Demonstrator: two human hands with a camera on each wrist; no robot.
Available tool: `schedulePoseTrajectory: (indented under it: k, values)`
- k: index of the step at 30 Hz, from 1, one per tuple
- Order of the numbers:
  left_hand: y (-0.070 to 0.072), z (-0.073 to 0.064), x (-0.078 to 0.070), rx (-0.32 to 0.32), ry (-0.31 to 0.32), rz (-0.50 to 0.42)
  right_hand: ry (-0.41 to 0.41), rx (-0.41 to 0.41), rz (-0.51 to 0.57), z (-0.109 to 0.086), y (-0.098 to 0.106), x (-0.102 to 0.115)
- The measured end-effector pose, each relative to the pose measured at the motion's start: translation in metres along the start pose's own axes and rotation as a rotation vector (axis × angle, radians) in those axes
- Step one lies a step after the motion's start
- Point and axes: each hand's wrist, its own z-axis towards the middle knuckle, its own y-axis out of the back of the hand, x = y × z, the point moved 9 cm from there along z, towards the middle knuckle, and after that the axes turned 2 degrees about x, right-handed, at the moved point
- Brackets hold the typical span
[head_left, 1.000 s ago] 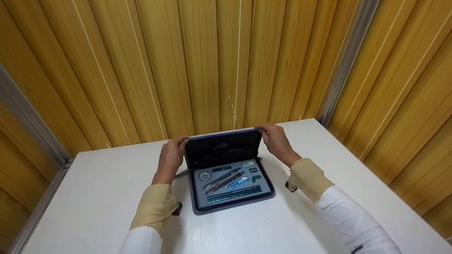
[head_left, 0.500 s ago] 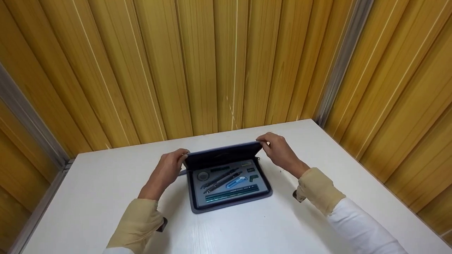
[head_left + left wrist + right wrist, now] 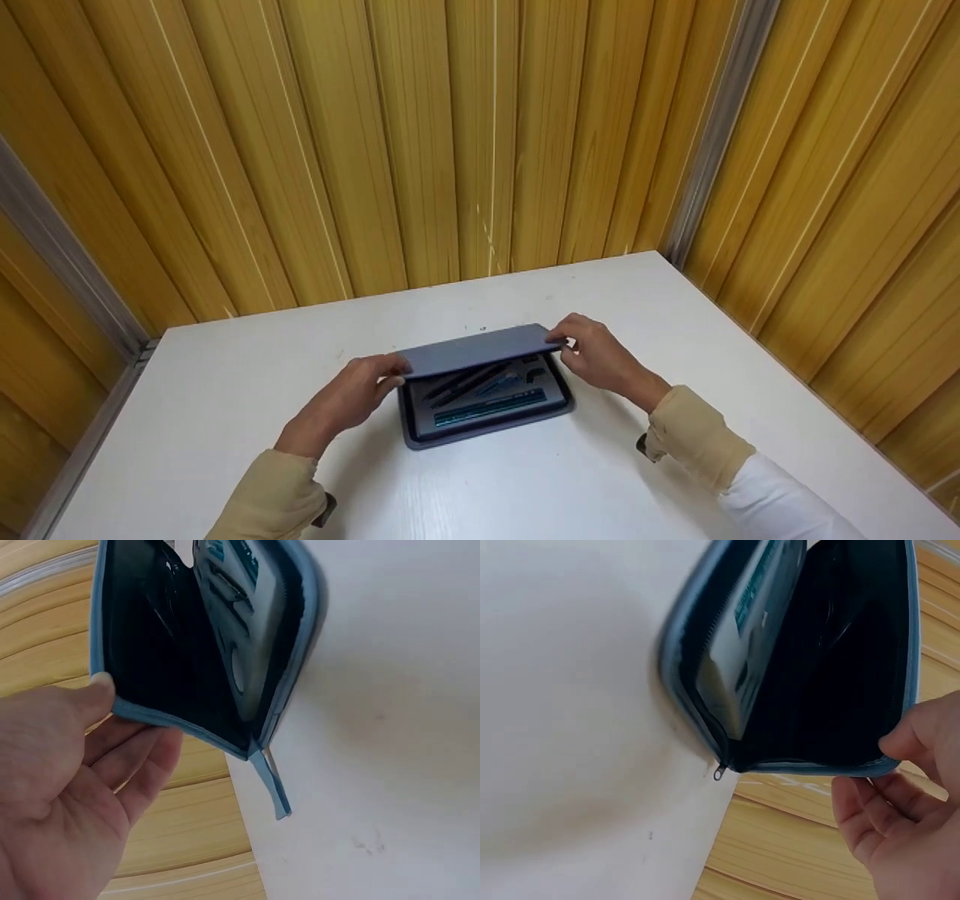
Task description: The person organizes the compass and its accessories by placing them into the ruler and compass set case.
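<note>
A blue-grey zip case [image 3: 491,435] lies on the table with its lid [image 3: 472,351] partly lowered over the tray. My left hand [image 3: 352,394] pinches the lid's left front corner between thumb and fingers. At the opposite corner, my right hand [image 3: 600,356] grips the lid in the same way. Inside, green pencils [image 3: 491,409] lie along the front of the grey insert, and darker pens behind them are partly covered by the lid. The left wrist view shows a fabric tab [image 3: 271,786] at the hinge end; a zip pull [image 3: 719,772] hangs in the right wrist view.
The white table [image 3: 480,495] reaches back to a wood-patterned wall panel [image 3: 420,150]. Another such panel [image 3: 847,262] stands along the right side, with a metal post [image 3: 712,150] in the corner.
Both hands have brought the lid forward and down from nearly upright, so its outer face now shows and the back of the tray is hidden.
</note>
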Motion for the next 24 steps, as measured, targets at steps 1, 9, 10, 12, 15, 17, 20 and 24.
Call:
schedulePoseTrajectory:
  k: [1, 9, 10, 12, 15, 17, 20, 24]
  values:
    - [-0.003, -0.002, -0.001, 0.019, -0.008, 0.007, -0.006, 0.02, 0.001, -0.003, -0.002, 0.0]
    - [-0.026, -0.015, -0.005, 0.085, -0.022, 0.14, -0.001, 0.129, -0.01, -0.025, -0.023, -0.002]
    - [-0.028, -0.016, -0.005, 0.086, -0.018, 0.155, 0.005, 0.136, -0.016, -0.027, -0.025, -0.001]
    - [-0.031, -0.019, -0.004, 0.081, -0.008, 0.177, 0.018, 0.148, -0.03, -0.032, -0.029, -0.001]
    - [-0.036, -0.022, -0.005, 0.063, -0.006, 0.207, 0.027, 0.164, -0.048, -0.038, -0.035, 0.001]
    - [-0.038, -0.025, -0.008, 0.042, -0.031, 0.239, 0.034, 0.179, -0.067, -0.041, -0.039, 0.002]
    - [-0.041, -0.028, -0.014, 0.006, -0.083, 0.29, 0.039, 0.198, -0.095, -0.045, -0.044, 0.004]
    - [-0.043, -0.032, -0.02, -0.039, -0.124, 0.33, 0.036, 0.219, -0.111, -0.047, -0.048, 0.005]
